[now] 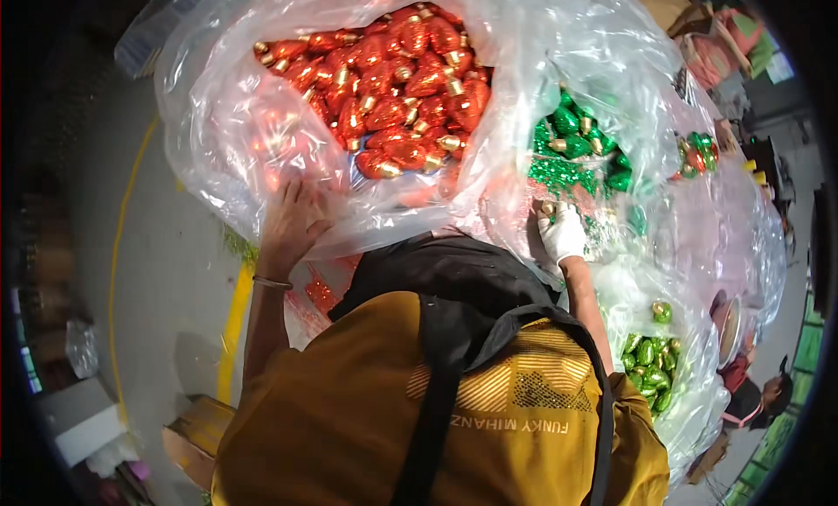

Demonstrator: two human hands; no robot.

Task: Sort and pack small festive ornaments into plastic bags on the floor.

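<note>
Glittery red bulb-shaped ornaments (384, 91) with gold caps fill a large clear plastic bag (419, 220) ahead of me. My left hand (297, 220), bare, lies on the bag's near left edge with its fingers stretched out. To the right, my right hand (563, 234) wears a white glove and is closed. A gold cap (548, 208) shows at its fingertips; the rest of that ornament is hidden. Just beyond it, green ornaments (572, 130) and loose green glitter (563, 170) lie in clear plastic.
Light green ornaments (650, 366) sit in another plastic bag at the near right. Mixed red and green ornaments (698, 154) lie farther right. A cardboard box (199, 432) stands on the floor at the left, near a yellow line (234, 331). Another person (758, 392) is at the right edge.
</note>
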